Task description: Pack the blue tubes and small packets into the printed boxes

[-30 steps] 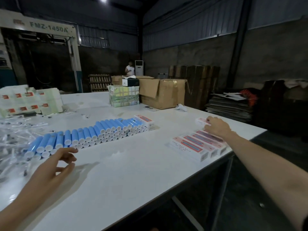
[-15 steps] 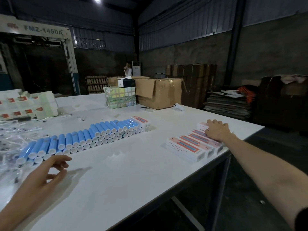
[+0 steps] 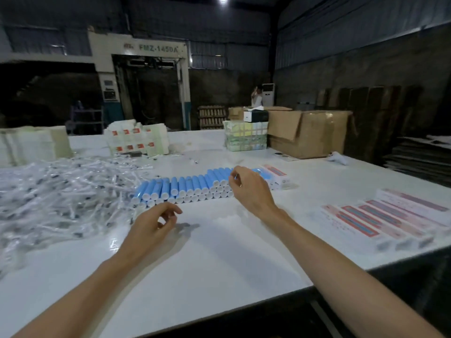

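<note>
Your blue tubes (image 3: 185,185) are sky blue along the body with white caps at the near ends, and they lie on a glossy white table (image 3: 219,259). Left of the tubes, the small packets (image 3: 61,191) are clear film over white, flecked with black. Right of the tubes, your printed boxes (image 3: 380,218) are white to pale pink, each with a blue strip framed in red along its top. One more box (image 3: 277,175) at the tubes' right end carries the same red and blue on white. Behind the tubes you see a pale green stack (image 3: 136,140) dotted with red squares, a bundle (image 3: 245,139) banded in pastel yellow, green and blue, and a plain brown carton (image 3: 314,132)
</note>
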Demonstrator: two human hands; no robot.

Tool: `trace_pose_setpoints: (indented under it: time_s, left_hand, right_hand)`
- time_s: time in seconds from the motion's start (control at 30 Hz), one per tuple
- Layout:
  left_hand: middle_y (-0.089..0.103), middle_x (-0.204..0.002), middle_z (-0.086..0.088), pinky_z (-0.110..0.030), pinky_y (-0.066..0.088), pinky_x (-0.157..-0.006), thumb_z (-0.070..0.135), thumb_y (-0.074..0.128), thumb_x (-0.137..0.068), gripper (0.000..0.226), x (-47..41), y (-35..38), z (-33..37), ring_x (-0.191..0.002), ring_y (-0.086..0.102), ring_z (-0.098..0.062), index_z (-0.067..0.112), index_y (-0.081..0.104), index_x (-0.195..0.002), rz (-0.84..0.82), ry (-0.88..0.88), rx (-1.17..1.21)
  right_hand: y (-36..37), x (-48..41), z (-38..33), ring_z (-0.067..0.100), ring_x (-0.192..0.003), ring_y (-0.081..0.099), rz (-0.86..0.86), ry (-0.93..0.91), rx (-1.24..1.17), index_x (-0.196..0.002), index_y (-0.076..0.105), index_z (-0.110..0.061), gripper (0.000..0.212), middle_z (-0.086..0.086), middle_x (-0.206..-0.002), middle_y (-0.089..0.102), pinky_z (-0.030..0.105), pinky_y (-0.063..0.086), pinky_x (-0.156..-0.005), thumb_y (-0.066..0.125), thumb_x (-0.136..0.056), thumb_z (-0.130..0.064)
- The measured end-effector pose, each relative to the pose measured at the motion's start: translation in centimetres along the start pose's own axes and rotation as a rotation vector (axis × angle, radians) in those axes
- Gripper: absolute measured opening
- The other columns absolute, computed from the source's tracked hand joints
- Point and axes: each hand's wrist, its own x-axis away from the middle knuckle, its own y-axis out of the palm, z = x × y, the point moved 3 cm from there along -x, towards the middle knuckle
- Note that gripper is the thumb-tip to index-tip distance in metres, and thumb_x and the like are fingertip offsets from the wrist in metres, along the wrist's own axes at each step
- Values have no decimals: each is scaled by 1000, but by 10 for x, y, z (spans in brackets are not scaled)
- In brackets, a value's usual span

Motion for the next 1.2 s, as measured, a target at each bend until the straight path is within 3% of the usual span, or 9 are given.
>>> trace_pose_setpoints:
  time_s: [0.13, 0.4, 0.53, 0.67, 0.77, 0.87, 0.93, 1.03, 1.2]
  left_hand:
    - [73, -89, 10, -45, 59, -81, 24, 62, -106, 16, -1, -9, -2, -86, 70, -11, 37, 72, -105, 85, -101, -20]
    - [72, -78, 17, -38, 59, -78, 36, 63, -103, 11, 0, -28, -5, -72, 69, -2, 34, 72, -98, 162, -230, -184]
    - [78, -92, 10, -39, 59, -81, 34, 62, -103, 13, -4, -61, 0, -83, 72, -12, 29, 73, -109, 97, -253, -388]
    - [79, -111, -1, -41, 61, -83, 29, 62, -106, 19, 6, -134, -7, -100, 74, -25, 21, 72, -120, 156, -325, -672]
    - [69, -131, -13, -46, 54, -98, 29, 61, -106, 33, 29, -200, -25, -120, 62, -34, 13, 65, -134, 168, -492, -1009]
    - [55, -138, -22, -48, 43, -106, 32, 59, -105, 40, 58, -254, -42, -127, 48, -39, 2, 58, -133, 200, -658, -1275]
    - [54, -138, -21, -48, 42, -108, 45, 55, -108, 50, 76, -278, -51, -128, 48, -39, 1, 59, -131, 220, -743, -1333]
    - [52, -147, -18, -47, 39, -110, 67, 48, -105, 68, 92, -297, -61, -134, 47, -37, 7, 66, -132, 109, -869, -1404]
    - [57, -136, -15, -49, 41, -106, 64, 60, -100, 63, 89, -296, -57, -127, 51, -35, 10, 64, -130, 96, -765, -1399]
  right_hand:
    - [72, 2, -69, 23, -68, 57, -126, 49, -244, -80, 56, -16, 25, -5, -63, 54, 40, 47, -65, 56, -102, -26]
    - [151, 29, -94, 24, -72, 60, -185, 325, -548, -82, 66, -5, 29, 3, -72, 66, 44, 51, -73, 59, -102, -24]
    - [154, 27, -85, 21, -70, 59, -196, 338, -603, -77, 67, -8, 29, 1, -69, 64, 35, 44, -66, 58, -101, -21]
    - [160, 29, -87, 18, -60, 52, -237, 311, -641, -78, 67, -8, 29, 1, -62, 58, 32, 38, -60, 57, -101, -22]
    - [161, 28, -88, 18, -58, 49, -242, 285, -671, -79, 68, -8, 29, 1, -61, 57, 32, 37, -59, 57, -101, -23]
    - [162, 27, -86, 20, -60, 50, -239, 270, -691, -79, 68, -10, 29, 3, -62, 59, 33, 38, -60, 57, -102, -22]
    - [164, 26, -86, 20, -61, 51, -244, 255, -700, -78, 68, -11, 28, 3, -62, 59, 34, 39, -62, 58, -102, -22]
    - [166, 27, -86, 18, -61, 54, -252, 250, -706, -77, 69, -15, 27, -3, -61, 61, 33, 41, -62, 60, -101, -24]
    - [162, 27, -87, 17, -61, 53, -263, 239, -696, -77, 68, -16, 28, 2, -64, 63, 32, 39, -60, 60, -101, -26]
